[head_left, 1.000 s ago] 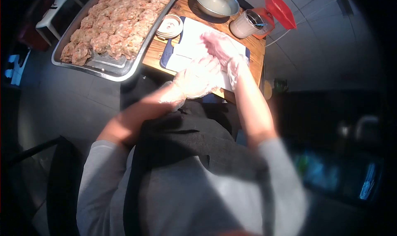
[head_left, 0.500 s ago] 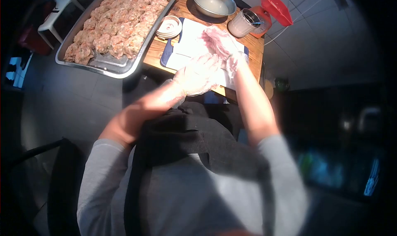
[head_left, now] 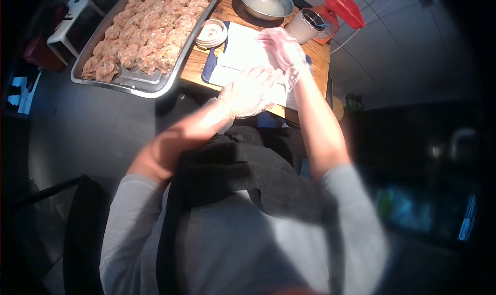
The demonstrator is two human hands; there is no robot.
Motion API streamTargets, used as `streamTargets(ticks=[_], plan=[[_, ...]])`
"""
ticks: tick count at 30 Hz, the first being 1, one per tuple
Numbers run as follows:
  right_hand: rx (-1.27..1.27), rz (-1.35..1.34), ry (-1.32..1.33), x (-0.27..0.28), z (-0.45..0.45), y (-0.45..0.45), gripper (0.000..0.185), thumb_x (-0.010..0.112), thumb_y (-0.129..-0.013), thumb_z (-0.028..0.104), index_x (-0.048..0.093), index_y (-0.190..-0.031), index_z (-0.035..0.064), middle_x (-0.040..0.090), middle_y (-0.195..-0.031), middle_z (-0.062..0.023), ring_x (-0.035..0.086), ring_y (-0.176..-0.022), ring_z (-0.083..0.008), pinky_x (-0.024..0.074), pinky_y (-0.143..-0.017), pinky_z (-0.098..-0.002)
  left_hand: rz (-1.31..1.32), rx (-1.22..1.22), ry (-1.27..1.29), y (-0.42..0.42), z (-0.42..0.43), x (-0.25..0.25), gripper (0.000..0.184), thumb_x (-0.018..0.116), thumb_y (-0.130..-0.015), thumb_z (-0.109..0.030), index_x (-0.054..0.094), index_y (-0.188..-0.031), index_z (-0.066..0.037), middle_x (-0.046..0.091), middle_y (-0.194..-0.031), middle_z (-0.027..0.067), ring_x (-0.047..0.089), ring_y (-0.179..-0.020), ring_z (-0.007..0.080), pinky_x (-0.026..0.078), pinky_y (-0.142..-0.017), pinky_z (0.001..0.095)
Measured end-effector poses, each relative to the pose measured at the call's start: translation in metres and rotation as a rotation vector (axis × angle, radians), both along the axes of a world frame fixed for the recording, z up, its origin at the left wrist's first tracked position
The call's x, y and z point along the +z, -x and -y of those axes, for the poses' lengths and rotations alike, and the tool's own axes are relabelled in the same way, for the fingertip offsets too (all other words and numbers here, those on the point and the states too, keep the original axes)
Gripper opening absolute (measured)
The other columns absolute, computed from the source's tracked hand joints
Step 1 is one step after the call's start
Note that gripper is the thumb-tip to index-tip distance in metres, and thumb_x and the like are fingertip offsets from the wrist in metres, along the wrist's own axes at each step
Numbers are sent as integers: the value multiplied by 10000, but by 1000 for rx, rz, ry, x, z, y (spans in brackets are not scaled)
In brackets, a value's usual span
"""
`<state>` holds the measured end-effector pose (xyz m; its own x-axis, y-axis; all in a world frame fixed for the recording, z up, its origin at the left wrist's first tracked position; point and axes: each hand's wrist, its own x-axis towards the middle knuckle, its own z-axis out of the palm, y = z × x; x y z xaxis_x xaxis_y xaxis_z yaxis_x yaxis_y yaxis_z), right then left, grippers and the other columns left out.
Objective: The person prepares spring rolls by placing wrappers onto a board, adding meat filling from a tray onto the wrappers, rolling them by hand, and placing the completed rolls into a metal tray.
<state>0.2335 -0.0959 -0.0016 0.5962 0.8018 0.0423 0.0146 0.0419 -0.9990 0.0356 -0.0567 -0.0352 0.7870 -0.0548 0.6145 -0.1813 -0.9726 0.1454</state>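
Note:
My left hand, in a clear plastic glove, lies at the near edge of a white cutting board with blue edging. Its fingers stretch forward, washed out by bright light. Just beyond it, my right hand, gloved the same way, is over the right part of the board with its fingers extended to the left. I can make out nothing held in either hand, and what lies under the palms is hidden. A white round stack of rings or lids stands beside the board's left corner.
A large metal tray of several meat-mixture balls is at left. On the wooden table stand a metal bowl of cloudy liquid, a ribbed cup and an orange scale with a red pan. A white stool stands behind.
My right hand has moved slightly up and right, its fingers now more level over the board. My left hand has stayed almost in place. The view has shifted slightly.

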Motion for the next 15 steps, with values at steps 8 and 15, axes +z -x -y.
streamTargets(ticks=[8, 15], plan=[[-263, -267, -138, 2, 71, -27, 184, 549, -994, 227, 620, -971, 58, 672, -912, -86, 639, -825, -172, 531, -748, -303, -14, -14, 30, -4, 0, -6, 533, 596, -859, -404, 600, -1217, -10, 573, -1252, 176, 525, -1189, 325, 406, -1033, 456], [-164, -87, 303, 19, 103, -34, 229, 524, -992, 249, 611, -899, 59, 645, -796, -62, 611, -652, -145, 509, -603, -270, -80, -3, 70, -5, 1, -5, 485, 530, -921, -378, 576, -1252, -27, 557, -1282, 195, 516, -1203, 368, 420, -1010, 494]])
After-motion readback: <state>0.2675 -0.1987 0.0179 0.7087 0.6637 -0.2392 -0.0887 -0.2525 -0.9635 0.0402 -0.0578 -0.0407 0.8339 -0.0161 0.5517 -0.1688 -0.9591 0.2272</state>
